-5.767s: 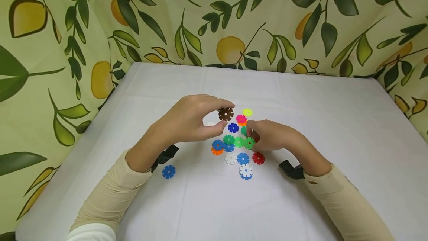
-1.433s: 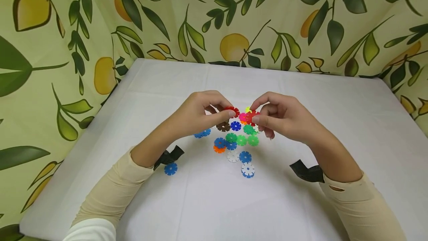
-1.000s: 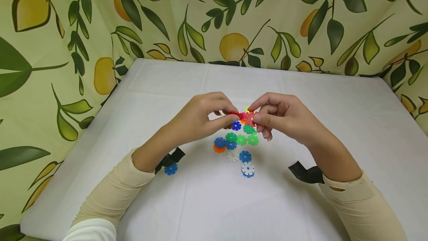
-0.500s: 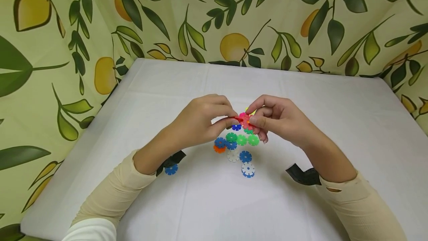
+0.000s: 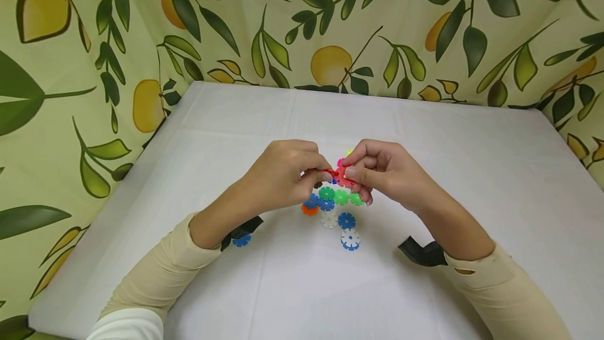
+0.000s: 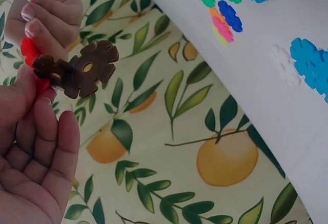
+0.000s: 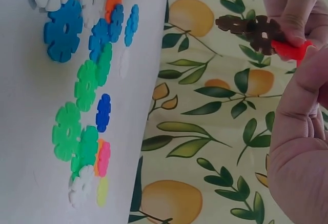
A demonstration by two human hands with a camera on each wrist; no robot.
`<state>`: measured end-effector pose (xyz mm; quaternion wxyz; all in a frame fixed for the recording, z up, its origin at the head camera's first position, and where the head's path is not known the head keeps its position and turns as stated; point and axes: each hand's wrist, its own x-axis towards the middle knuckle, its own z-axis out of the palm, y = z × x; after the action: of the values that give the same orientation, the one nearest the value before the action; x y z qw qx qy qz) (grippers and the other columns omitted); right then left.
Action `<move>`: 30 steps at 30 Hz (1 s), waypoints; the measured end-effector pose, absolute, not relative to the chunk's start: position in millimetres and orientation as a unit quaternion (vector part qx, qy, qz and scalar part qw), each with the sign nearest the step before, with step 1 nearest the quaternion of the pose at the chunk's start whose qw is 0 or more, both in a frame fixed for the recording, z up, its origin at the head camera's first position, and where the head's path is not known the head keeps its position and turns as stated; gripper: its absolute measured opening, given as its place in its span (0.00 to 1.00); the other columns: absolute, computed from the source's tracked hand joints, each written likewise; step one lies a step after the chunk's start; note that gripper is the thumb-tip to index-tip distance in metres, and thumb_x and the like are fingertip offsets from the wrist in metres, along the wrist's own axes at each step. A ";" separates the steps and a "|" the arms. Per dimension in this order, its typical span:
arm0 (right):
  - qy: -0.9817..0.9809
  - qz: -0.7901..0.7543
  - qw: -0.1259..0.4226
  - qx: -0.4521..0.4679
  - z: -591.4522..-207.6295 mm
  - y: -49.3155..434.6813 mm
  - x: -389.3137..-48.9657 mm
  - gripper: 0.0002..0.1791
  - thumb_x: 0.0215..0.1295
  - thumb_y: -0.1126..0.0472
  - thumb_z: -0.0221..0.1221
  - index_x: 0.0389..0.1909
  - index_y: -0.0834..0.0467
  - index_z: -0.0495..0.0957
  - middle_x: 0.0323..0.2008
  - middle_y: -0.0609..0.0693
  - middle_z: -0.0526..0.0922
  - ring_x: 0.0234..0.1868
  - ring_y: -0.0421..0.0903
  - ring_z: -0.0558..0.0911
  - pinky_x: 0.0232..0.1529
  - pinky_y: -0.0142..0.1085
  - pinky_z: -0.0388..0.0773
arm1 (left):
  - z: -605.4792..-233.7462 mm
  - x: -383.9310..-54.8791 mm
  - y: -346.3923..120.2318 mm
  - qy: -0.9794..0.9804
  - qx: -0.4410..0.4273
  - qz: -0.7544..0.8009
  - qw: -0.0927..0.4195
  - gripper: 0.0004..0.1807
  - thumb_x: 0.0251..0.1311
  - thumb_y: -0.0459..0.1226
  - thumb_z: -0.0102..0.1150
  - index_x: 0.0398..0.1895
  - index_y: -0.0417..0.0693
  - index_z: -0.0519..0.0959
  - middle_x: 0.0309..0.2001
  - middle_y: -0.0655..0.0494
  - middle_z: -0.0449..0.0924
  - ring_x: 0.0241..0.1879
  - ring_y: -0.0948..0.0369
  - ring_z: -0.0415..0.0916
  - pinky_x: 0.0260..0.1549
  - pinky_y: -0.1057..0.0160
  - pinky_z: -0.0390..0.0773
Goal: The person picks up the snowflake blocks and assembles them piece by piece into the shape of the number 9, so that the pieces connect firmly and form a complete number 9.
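Note:
In the head view my left hand (image 5: 285, 177) pinches a red notched plastic disc (image 5: 332, 173) between thumb and fingertips. My right hand (image 5: 387, 174) pinches another red disc (image 5: 346, 176) by its side, and the two red discs meet edge to edge above the table. Two dark brown discs (image 6: 92, 70), linked to each other, stick out from the red piece in the left wrist view. The right wrist view shows the same brown discs (image 7: 264, 34) beside the red one (image 7: 289, 49). Fingers hide whether the red notches are fully engaged.
Loose notched discs lie on the white table (image 5: 292, 287) under and in front of my hands: green (image 5: 326, 193), blue (image 5: 346, 220), white (image 5: 349, 237) and orange (image 5: 309, 210). One blue disc (image 5: 241, 241) lies below my left wrist. A fruit-patterned curtain (image 5: 283, 25) hangs behind.
Earlier my right hand reached among the loose discs while my left held a brown one. The red discs, apart 1.4 seconds ago, now touch. Both hands have sunk slightly and drawn closer.

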<state>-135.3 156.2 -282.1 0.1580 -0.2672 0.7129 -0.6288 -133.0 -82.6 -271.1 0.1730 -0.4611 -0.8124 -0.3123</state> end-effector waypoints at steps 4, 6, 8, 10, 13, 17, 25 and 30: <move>0.716 -0.627 0.172 -0.254 -284.6 154.8 -136.3 0.06 0.69 0.73 0.58 0.41 0.72 0.74 0.24 0.58 0.81 0.17 0.49 0.77 0.20 0.36 0.79 | -271.3 -132.6 -81.5 -0.819 -0.461 -0.303 0.157 0.03 0.57 0.28 0.69 0.29 0.43 0.88 0.24 0.60 0.78 0.23 0.67 0.70 0.21 0.72 0.71; 0.714 -0.629 0.182 -0.248 -286.9 154.2 -137.5 0.06 0.69 0.72 0.58 0.41 0.73 0.73 0.24 0.58 0.81 0.17 0.48 0.77 0.21 0.36 0.79 | -272.2 -132.8 -81.3 -0.823 -0.459 -0.300 0.146 0.03 0.56 0.27 0.68 0.29 0.43 0.88 0.24 0.59 0.78 0.23 0.67 0.70 0.21 0.72 0.71; 0.708 -0.635 0.191 -0.244 -288.9 153.8 -138.4 0.06 0.69 0.72 0.57 0.42 0.73 0.73 0.24 0.57 0.81 0.18 0.48 0.77 0.21 0.35 0.79 | -273.3 -134.0 -81.7 -0.828 -0.453 -0.304 0.129 0.02 0.57 0.28 0.69 0.30 0.43 0.88 0.24 0.60 0.78 0.23 0.68 0.70 0.22 0.72 0.71; 0.698 -0.646 0.197 -0.239 -290.7 153.7 -139.6 0.06 0.70 0.72 0.57 0.42 0.72 0.73 0.24 0.57 0.81 0.18 0.47 0.77 0.21 0.35 0.79 | -273.0 -136.1 -82.6 -0.831 -0.439 -0.323 0.107 0.01 0.58 0.29 0.70 0.31 0.42 0.88 0.24 0.61 0.78 0.23 0.69 0.71 0.23 0.71 0.73; 0.682 -0.664 0.207 -0.226 -291.9 152.7 -141.3 0.05 0.72 0.70 0.56 0.43 0.69 0.73 0.23 0.55 0.80 0.19 0.47 0.77 0.23 0.35 0.80 | -271.7 -141.0 -85.1 -0.824 -0.400 -0.399 0.046 0.02 0.58 0.31 0.71 0.33 0.42 0.88 0.24 0.61 0.81 0.22 0.68 0.76 0.24 0.68 0.78; 0.680 -0.669 0.201 -0.225 -292.2 151.1 -143.2 0.05 0.75 0.66 0.54 0.43 0.66 0.73 0.24 0.56 0.79 0.20 0.48 0.77 0.25 0.37 0.81 | -270.8 -147.9 -88.0 -0.795 -0.339 -0.502 -0.028 0.02 0.60 0.32 0.70 0.35 0.42 0.87 0.26 0.59 0.84 0.22 0.61 0.80 0.24 0.61 0.82; 0.711 -0.650 0.123 -0.237 -292.0 153.9 -145.1 0.14 0.80 0.59 0.47 0.45 0.64 0.78 0.30 0.60 0.77 0.26 0.52 0.75 0.25 0.38 0.79 | -273.5 -156.4 -89.3 -0.786 -0.297 -0.537 -0.075 0.06 0.67 0.34 0.61 0.39 0.40 0.85 0.31 0.55 0.84 0.28 0.56 0.81 0.33 0.58 0.84; 0.717 -0.651 0.114 -0.222 -291.6 152.3 -144.8 0.12 0.79 0.58 0.48 0.49 0.60 0.78 0.39 0.61 0.78 0.32 0.53 0.79 0.27 0.39 0.81 | -274.7 -158.4 -88.9 -0.765 -0.272 -0.572 -0.115 0.07 0.69 0.33 0.58 0.40 0.37 0.82 0.34 0.48 0.83 0.29 0.53 0.84 0.35 0.55 0.85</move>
<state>-144.8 152.3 -291.6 0.1139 -0.2222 0.7167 -0.6512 -158.4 -88.9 -274.7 -0.1150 -0.2723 -0.7651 -0.5721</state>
